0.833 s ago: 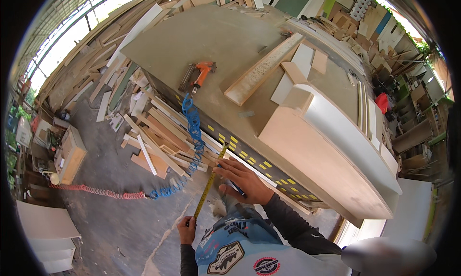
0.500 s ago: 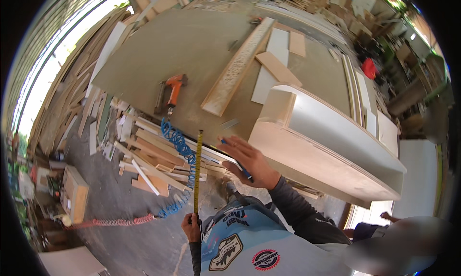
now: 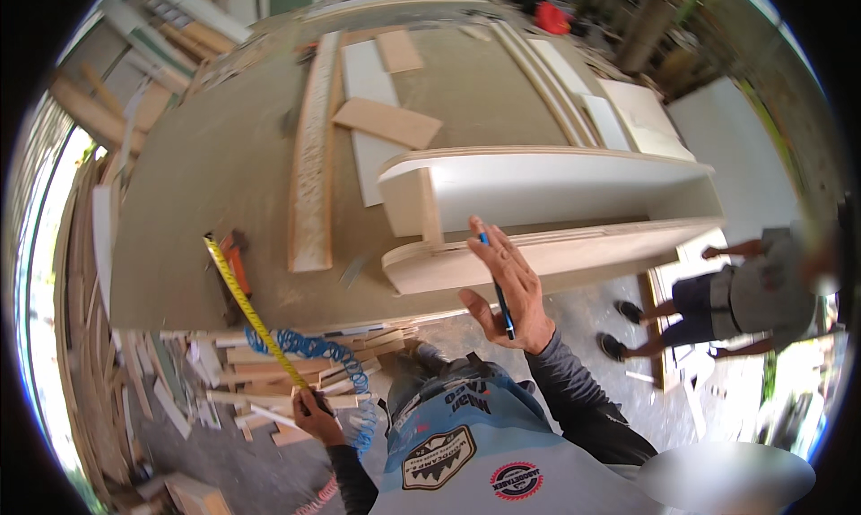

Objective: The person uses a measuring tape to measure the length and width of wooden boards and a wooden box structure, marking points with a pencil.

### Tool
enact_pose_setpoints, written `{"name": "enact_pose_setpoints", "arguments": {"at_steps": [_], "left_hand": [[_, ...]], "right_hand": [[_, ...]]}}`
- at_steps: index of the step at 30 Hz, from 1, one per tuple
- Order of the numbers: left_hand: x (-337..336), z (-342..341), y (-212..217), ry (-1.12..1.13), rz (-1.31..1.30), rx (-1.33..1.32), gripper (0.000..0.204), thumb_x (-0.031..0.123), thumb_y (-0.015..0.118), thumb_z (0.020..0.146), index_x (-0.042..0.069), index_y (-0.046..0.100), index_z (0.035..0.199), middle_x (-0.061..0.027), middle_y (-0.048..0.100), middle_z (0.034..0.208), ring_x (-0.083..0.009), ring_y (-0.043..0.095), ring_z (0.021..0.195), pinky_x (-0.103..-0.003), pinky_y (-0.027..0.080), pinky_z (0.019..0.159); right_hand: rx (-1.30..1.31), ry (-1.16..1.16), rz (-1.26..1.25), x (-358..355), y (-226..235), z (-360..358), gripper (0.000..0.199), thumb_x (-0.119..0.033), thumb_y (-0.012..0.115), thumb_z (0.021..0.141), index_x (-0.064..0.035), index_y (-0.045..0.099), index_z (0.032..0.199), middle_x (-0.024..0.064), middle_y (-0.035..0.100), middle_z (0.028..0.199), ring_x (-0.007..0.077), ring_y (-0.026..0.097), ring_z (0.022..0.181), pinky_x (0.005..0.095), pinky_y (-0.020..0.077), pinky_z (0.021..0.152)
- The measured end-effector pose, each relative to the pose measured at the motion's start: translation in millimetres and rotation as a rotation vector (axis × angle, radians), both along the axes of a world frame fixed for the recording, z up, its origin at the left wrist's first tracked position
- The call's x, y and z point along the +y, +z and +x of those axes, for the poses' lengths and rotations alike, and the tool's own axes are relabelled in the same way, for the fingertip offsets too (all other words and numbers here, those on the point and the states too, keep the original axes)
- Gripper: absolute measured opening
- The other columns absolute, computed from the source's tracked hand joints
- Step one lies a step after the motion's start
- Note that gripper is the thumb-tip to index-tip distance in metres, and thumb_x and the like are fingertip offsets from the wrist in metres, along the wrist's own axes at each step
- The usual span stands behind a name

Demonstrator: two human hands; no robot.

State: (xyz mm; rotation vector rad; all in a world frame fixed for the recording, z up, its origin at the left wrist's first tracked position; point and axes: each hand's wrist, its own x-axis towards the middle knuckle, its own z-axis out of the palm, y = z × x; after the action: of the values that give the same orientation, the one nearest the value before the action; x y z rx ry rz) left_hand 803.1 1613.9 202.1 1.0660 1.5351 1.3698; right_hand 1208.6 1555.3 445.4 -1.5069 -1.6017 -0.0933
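My left hand (image 3: pixel 314 418) is closed around a tape measure's case, mostly hidden by the fingers. Its yellow tape (image 3: pixel 256 320) runs out stiffly up and to the left, the free end over the worktable beside the orange air nailer (image 3: pixel 237 264). In my right hand (image 3: pixel 525 302) a blue pen (image 3: pixel 503 307) lies across the palm, held among raised, partly spread fingers. That hand is in front of a long open wooden box (image 3: pixel 547 251) with a white inside and a rounded end. Whether its fingertips touch the box I cannot tell.
On the worktable (image 3: pixel 197 147) lie a long narrow board (image 3: pixel 312 156), white strips and a plywood offcut (image 3: pixel 387 122). A coiled blue air hose (image 3: pixel 309 343) hangs at the near edge above scrap wood (image 3: pixel 269 376). Another person (image 3: pixel 717 291) stands at the right.
The view has turned to the right. The extended tape has swung from nearly upright to a leftward slant, its end now by the nailer. My right hand, still with the pen, is raised before the box.
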Motion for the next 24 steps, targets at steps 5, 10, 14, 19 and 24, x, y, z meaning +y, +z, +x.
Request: {"name": "enact_pose_setpoints", "arguments": {"at_steps": [5, 10, 14, 19, 24], "left_hand": [[86.9, 29.7, 50.6, -0.211, 0.085, 0.059, 0.025, 0.021, 0.055, 0.106, -0.002, 0.064, 0.100, -0.0038, 0.063, 0.086, -0.0102, 0.058, 0.075, -0.025, 0.048, 0.067], [122.0, 73.3, 102.7, -0.307, 0.173, 0.033, 0.024, 0.019, 0.056, 0.106, -0.003, 0.064, 0.104, -0.0056, 0.067, 0.093, -0.0115, 0.061, 0.080, -0.026, 0.049, 0.073], [133.8, 99.4, 134.1, -0.362, 0.222, 0.059, 0.021, 0.017, 0.057, 0.105, -0.002, 0.065, 0.104, -0.0058, 0.068, 0.095, -0.0114, 0.061, 0.081, -0.026, 0.050, 0.072], [150.4, 128.6, 170.7, -0.445, 0.317, 0.128, 0.019, 0.015, 0.057, 0.105, -0.002, 0.065, 0.106, -0.0069, 0.069, 0.099, -0.0114, 0.060, 0.083, -0.027, 0.049, 0.076], [146.9, 193.1, 205.4, -0.507, 0.427, 0.134, 0.021, 0.015, 0.055, 0.106, -0.002, 0.064, 0.112, -0.0082, 0.068, 0.101, -0.0137, 0.060, 0.085, -0.028, 0.049, 0.078]], "right_hand": [[0.056, -0.361, 0.009, -42.4, -7.9, 26.7, 0.059, -0.015, 0.066, 0.090, 0.0034, 0.049, 0.143, 0.0258, 0.049, 0.150, 0.0446, 0.047, 0.138, 0.0487, 0.0359, 0.116], [0.037, -0.429, 0.058, -64.7, -9.5, 50.7, 0.061, -0.020, 0.065, 0.090, 0.0018, 0.049, 0.145, 0.0235, 0.050, 0.150, 0.0427, 0.045, 0.141, 0.0493, 0.0352, 0.116], [0.011, -0.498, 0.149, -79.1, 0.1, 79.8, 0.056, -0.022, 0.063, 0.092, 0.0023, 0.054, 0.141, 0.0240, 0.053, 0.147, 0.0407, 0.048, 0.139, 0.0490, 0.0356, 0.116], [0.114, -0.632, 0.281, -120.1, 13.2, 164.3, 0.045, -0.020, 0.053, 0.094, 0.0055, 0.063, 0.130, 0.0236, 0.061, 0.137, 0.0375, 0.056, 0.132, 0.0477, 0.0397, 0.113], [0.140, 0.036, 0.308, -144.9, 49.4, 201.1, 0.050, -0.041, 0.061, 0.098, 0.0048, 0.067, 0.117, 0.0248, 0.069, 0.118, 0.0403, 0.067, 0.111, 0.0559, 0.0472, 0.103]]}}
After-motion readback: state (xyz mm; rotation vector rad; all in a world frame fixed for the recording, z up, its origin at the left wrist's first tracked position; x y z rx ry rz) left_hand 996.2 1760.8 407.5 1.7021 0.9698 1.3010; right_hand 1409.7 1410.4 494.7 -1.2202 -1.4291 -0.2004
